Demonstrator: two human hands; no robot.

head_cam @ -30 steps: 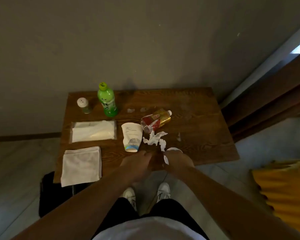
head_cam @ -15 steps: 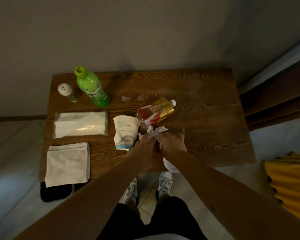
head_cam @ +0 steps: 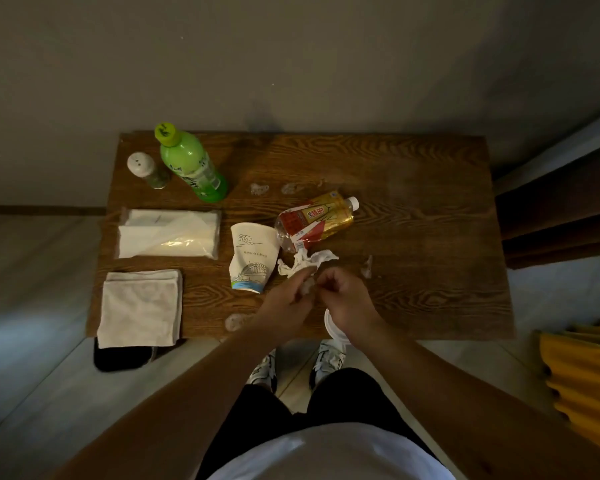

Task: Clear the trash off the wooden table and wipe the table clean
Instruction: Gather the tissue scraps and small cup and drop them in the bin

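1. Since half a second ago, both hands have drawn back a little toward the near edge, and the tissue (head_cam: 307,259) they covered now lies mostly in view.
2. Left hand (head_cam: 284,303) has its fingers curled over a small pale scrap (head_cam: 307,287), with its fingertips at the tissue's near end.
3. Right hand (head_cam: 349,299) is closed with its fingertips meeting the left hand at that scrap; whether it grips the scrap too I cannot tell.
4. A white lid (head_cam: 331,327) shows under the right wrist at the table (head_cam: 430,254) edge.
5. Just left of the tissue lies a crushed cup (head_cam: 252,259) on its side, and beyond it a toppled tea bottle (head_cam: 317,220).
6. Small bits (head_cam: 367,266) and wet marks (head_cam: 236,322) dot the wood.
7. At the left sit a folded cloth (head_cam: 141,306), a tissue pack (head_cam: 168,233), a green bottle (head_cam: 189,166) and a shaker (head_cam: 146,169).
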